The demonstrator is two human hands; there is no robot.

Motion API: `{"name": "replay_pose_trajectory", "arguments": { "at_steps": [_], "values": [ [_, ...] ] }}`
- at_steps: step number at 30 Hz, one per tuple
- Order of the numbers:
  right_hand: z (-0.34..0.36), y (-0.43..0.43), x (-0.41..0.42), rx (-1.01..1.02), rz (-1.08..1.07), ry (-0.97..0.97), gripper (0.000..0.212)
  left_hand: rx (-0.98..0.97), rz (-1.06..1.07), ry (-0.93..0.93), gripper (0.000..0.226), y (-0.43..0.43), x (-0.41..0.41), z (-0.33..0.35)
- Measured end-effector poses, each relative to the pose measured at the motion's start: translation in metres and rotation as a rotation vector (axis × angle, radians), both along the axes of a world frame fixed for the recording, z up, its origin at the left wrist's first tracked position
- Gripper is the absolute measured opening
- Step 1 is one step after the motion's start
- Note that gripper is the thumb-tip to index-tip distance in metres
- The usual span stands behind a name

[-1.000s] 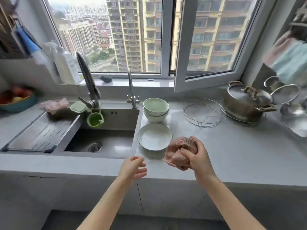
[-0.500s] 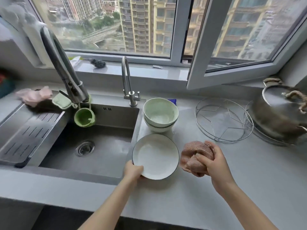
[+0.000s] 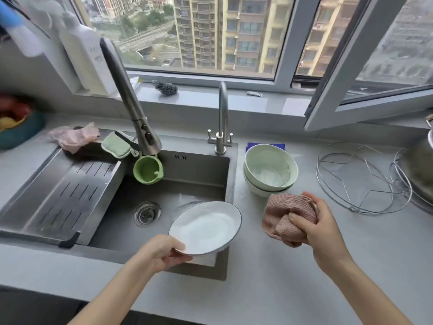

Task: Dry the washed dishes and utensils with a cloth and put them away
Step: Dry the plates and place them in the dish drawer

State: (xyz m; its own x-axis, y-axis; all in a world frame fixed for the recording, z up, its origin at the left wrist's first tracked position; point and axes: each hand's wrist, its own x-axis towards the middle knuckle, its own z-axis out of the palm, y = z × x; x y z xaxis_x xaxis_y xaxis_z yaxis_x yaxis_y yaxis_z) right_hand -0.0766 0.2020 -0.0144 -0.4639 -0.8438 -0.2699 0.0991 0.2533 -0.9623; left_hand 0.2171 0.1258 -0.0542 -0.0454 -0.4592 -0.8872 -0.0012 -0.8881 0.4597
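A white plate with a dark rim point(image 3: 207, 227) is lifted and tilted over the sink's right edge. My left hand point(image 3: 164, 252) pinches its near rim. To the right, my right hand point(image 3: 318, 227) grips a bunched pink cloth point(image 3: 287, 218) above the counter, apart from the plate. Two stacked pale green bowls point(image 3: 269, 171) stand on the grey counter point(image 3: 304, 277) just behind the cloth.
The steel sink point(image 3: 187, 179) has a drain tray point(image 3: 58, 195) on its left side, a tall faucet point(image 3: 131, 99) and a green cup point(image 3: 147, 170) hanging from it. A wire rack point(image 3: 356, 177) and a metal pot point(image 3: 421, 170) stand at the right.
My left hand reached the plate on the counter, took its near rim, then lifted and tilted it over the sink edge. The right hand kept hold of the cloth.
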Motion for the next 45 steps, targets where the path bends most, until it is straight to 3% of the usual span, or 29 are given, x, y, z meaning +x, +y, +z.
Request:
{"name": "replay_pose_trajectory", "arguments": {
  "at_steps": [17, 21, 24, 28, 31, 33, 35, 37, 39, 41, 42, 45],
  "values": [
    [0.017, -0.064, 0.104, -0.046, 0.078, 0.005, 0.051, 0.077, -0.119, 0.002, 0.013, -0.057, 0.072, -0.010],
    [0.017, -0.070, 0.118, -0.057, 0.080, 0.070, 0.050, -0.044, -0.219, 0.006, 0.025, -0.061, 0.077, -0.007],
    [0.004, -0.077, 0.147, -0.085, 0.240, 0.250, 0.047, -0.172, -0.335, 0.048, 0.041, -0.060, 0.072, 0.003],
    [-0.047, -0.087, 0.204, 0.159, 0.828, 0.740, 0.055, -0.314, -0.409, 0.143, 0.043, -0.061, 0.056, 0.025],
    [-0.049, -0.072, 0.216, 0.129, 1.017, 0.757, 0.052, -0.368, -0.427, 0.117, 0.042, -0.065, 0.060, 0.031],
    [-0.045, -0.072, 0.211, 0.030, 1.032, 0.855, 0.052, -0.392, -0.498, 0.158, 0.047, -0.062, 0.065, 0.032],
    [-0.053, -0.092, 0.205, -0.072, 1.017, 1.108, 0.057, -0.375, -0.540, 0.233, 0.054, -0.057, 0.067, 0.031],
    [-0.058, -0.124, 0.195, 0.019, 0.915, 1.262, 0.063, -0.328, -0.499, 0.281, 0.051, -0.054, 0.066, 0.030],
    [-0.058, -0.137, 0.180, 0.198, 0.806, 1.297, 0.064, -0.330, -0.446, 0.273, 0.049, -0.052, 0.068, 0.032],
    [-0.058, -0.127, 0.164, 0.365, 0.658, 1.159, 0.063, -0.381, -0.407, 0.237, 0.044, -0.051, 0.070, 0.033],
    [-0.056, -0.117, 0.160, 0.430, 0.553, 0.939, 0.064, -0.411, -0.379, 0.213, 0.045, -0.052, 0.071, 0.034],
    [-0.055, -0.092, 0.174, 0.451, 0.237, -0.120, 0.051, -0.488, -0.246, 0.153, 0.054, -0.055, 0.068, 0.028]
  ]
}}
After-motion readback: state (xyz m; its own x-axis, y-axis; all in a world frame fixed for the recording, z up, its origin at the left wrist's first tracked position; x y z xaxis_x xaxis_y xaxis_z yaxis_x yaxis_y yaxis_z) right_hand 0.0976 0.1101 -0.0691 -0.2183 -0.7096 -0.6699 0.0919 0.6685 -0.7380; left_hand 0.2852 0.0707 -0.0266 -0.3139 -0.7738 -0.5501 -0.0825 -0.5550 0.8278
